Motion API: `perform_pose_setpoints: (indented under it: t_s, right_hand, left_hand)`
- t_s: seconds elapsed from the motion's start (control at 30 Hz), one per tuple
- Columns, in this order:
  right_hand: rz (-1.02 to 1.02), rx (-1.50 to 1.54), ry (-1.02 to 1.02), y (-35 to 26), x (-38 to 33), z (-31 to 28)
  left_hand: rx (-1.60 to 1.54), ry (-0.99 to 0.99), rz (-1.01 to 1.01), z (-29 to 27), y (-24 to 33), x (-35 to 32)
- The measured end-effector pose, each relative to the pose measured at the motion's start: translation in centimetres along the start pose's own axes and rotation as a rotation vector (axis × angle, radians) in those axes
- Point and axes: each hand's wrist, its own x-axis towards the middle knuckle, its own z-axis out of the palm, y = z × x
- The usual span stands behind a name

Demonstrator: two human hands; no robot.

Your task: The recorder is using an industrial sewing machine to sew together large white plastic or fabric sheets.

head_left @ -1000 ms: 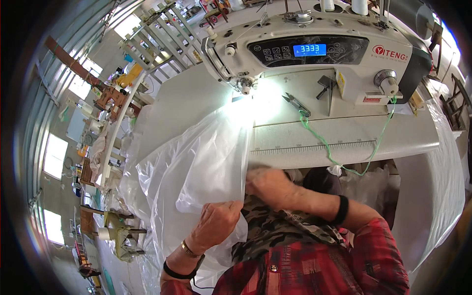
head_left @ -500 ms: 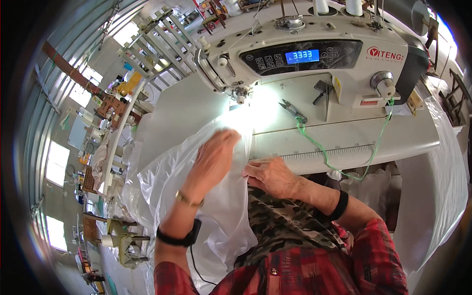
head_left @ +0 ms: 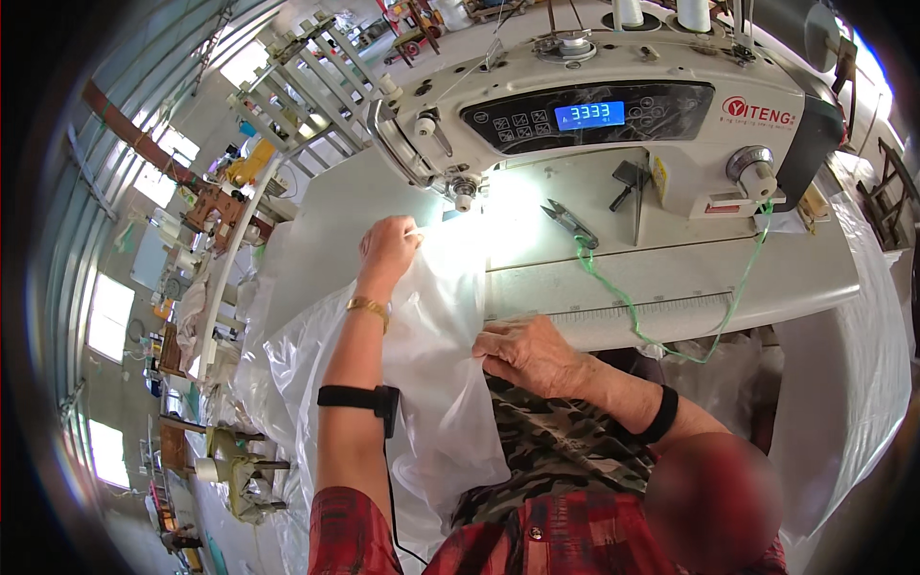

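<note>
A sheer white sheet, plastic or thin fabric (head_left: 431,383), runs from under the lit needle area of a sewing machine (head_left: 594,105) down over the table edge to my lap. My left hand (head_left: 388,251) is closed on the sheet's upper left edge, left of the needle. Lower down, my right hand (head_left: 527,353) pinches the sheet's right edge at the table's front. Glare hides where the sheet meets the presser foot. Thread snips (head_left: 572,224) lie on the table right of the needle, tied to a green cord (head_left: 618,287).
A ruler scale (head_left: 642,307) is marked along the front of the table (head_left: 767,273). Beside the machine's post lies a small black tool (head_left: 623,187). White thread cones (head_left: 692,13) stand on top. More translucent sheeting (head_left: 843,383) hangs at the right; racks (head_left: 321,81) stand far left.
My left hand has moved up and left, drawing the sheet's upper edge outward. My right hand has stayed nearly in place, still gripping the right edge.
</note>
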Motion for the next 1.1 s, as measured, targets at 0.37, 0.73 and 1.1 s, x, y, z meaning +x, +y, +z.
perform_pose_setpoints:
  t_s: [0.37, 0.73, 1.1]
  right_hand:
    - [-0.001, -0.041, -0.023, -0.2, 0.0, -0.1]
    - [-0.006, -0.075, -0.004, -0.3, 0.0, 0.0]
    - [-0.056, 0.078, -0.019, 0.1, 0.2, -0.5]
  left_hand:
    - [-0.033, 0.114, 0.340, 1.9, 8.6, -3.8]
    - [0.138, 0.017, 0.181, 3.1, 9.9, -4.1]
    - [0.027, 0.123, 0.239, 3.9, 9.2, -4.7]
